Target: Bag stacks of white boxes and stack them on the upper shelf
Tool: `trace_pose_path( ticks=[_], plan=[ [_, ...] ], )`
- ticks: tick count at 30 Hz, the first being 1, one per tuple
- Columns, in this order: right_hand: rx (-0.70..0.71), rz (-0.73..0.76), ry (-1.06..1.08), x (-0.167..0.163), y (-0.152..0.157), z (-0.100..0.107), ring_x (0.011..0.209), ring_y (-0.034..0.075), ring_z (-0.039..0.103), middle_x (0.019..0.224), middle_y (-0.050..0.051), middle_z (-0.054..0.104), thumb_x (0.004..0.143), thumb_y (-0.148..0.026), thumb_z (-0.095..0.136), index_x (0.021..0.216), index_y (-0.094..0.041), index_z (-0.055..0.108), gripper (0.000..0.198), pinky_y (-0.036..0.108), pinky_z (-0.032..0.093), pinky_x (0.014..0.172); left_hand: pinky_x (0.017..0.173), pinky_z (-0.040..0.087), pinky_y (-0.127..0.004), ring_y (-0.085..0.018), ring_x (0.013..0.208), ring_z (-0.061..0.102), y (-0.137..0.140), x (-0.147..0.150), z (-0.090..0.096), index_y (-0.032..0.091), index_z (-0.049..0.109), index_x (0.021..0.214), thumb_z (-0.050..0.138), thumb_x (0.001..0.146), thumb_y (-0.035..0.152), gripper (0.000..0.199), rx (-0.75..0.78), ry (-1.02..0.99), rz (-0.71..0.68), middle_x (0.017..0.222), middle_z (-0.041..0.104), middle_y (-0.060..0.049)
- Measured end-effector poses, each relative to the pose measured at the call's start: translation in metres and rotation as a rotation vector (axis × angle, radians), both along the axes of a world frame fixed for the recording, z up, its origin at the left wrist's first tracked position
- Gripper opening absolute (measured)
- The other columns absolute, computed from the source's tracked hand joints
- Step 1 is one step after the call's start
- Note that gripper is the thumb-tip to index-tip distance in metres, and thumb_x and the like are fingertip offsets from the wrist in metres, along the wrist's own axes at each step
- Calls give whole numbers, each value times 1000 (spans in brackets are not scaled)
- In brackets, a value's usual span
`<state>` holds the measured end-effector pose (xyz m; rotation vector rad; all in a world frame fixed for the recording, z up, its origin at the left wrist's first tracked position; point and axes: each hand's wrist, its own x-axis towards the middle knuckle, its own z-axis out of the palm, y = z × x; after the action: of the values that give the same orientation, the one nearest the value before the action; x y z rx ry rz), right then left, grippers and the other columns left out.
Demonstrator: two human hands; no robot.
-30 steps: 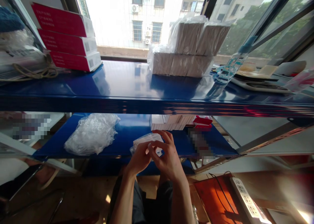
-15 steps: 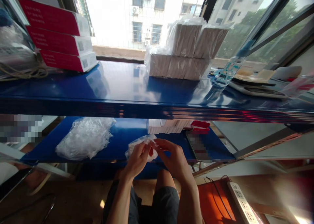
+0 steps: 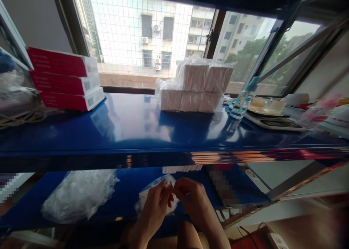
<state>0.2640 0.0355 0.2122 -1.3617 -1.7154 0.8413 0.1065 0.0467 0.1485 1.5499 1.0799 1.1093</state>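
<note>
A clear plastic bag (image 3: 147, 193) with something pale inside rests at the front of the lower blue shelf (image 3: 128, 190). My left hand (image 3: 156, 198) is closed on the bag's gathered top. Right beside it, my right hand (image 3: 189, 192) pinches at the same bunched plastic, its fingertips meeting those of the left. The exact contents of the bag are hidden behind the hands. To the left lies a heap of clear plastic bags (image 3: 80, 196). Behind the hands a row of white cards or small boxes (image 3: 182, 168) shows under the upper shelf's edge.
The upper blue shelf (image 3: 131, 132) overhangs the hands. On it stand red-and-white boxes (image 3: 60, 79), plastic-wrapped stacks (image 3: 191, 99), a spray bottle (image 3: 244, 99) and a scale (image 3: 275, 123). A blurred-out flat object (image 3: 222, 185) lies right of my hands; a power strip (image 3: 278, 240) sits lower right.
The camera view has tilted up, so shelves and hands appear lower in the picture. Both hands stay at the bag's top, with only slight finger movement.
</note>
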Motion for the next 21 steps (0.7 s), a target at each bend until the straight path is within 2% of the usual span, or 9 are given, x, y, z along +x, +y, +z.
trace_pose_path(
  ticks=[5,9,12,14,17,19,21],
  plan=[
    [-97,32,41,-1,-5,0,69,18,69,73,3,72,89,-27,62,76,-19,69,16,25,49,66,57,43,-21,-14,59,60,0,-1,7,18,65,79,52,101,54,44,-52,-13,117,65,64,-1],
    [-230,75,190,-6,-1,-14,69,21,73,71,4,74,82,-28,67,76,-18,69,11,26,54,66,69,52,-23,-19,76,70,3,-10,23,17,70,81,58,97,49,37,-50,-11,83,79,73,-6],
    [-235,50,232,-11,8,-28,66,21,73,69,2,73,77,-27,68,78,-20,62,9,26,53,62,75,55,-26,-22,82,73,4,-15,34,17,73,88,62,92,35,22,-59,36,58,85,77,-8],
    [-201,26,194,-15,14,-34,60,19,71,63,-1,69,76,-24,66,87,-21,60,12,24,50,58,75,55,-27,-21,81,74,2,-16,39,17,75,88,63,87,22,13,-38,117,56,87,78,-8],
    [-58,-25,-23,-21,18,-43,57,18,66,61,-3,66,76,-16,60,106,-21,66,31,25,48,58,76,55,-28,-21,81,73,-3,-14,40,20,77,87,59,82,10,21,61,276,48,89,78,-7],
    [112,-31,-116,-23,19,-52,78,22,72,85,6,74,76,-11,55,117,-22,71,45,30,54,71,78,55,-31,-22,82,72,-5,-13,37,21,76,84,55,82,5,26,160,380,49,88,77,-7],
    [241,21,-108,-23,21,-65,106,27,71,118,12,73,79,-10,51,120,-24,74,50,36,56,88,80,55,-32,-23,87,72,-6,-12,33,21,74,81,53,80,2,29,259,438,31,88,75,-7]
  ],
)
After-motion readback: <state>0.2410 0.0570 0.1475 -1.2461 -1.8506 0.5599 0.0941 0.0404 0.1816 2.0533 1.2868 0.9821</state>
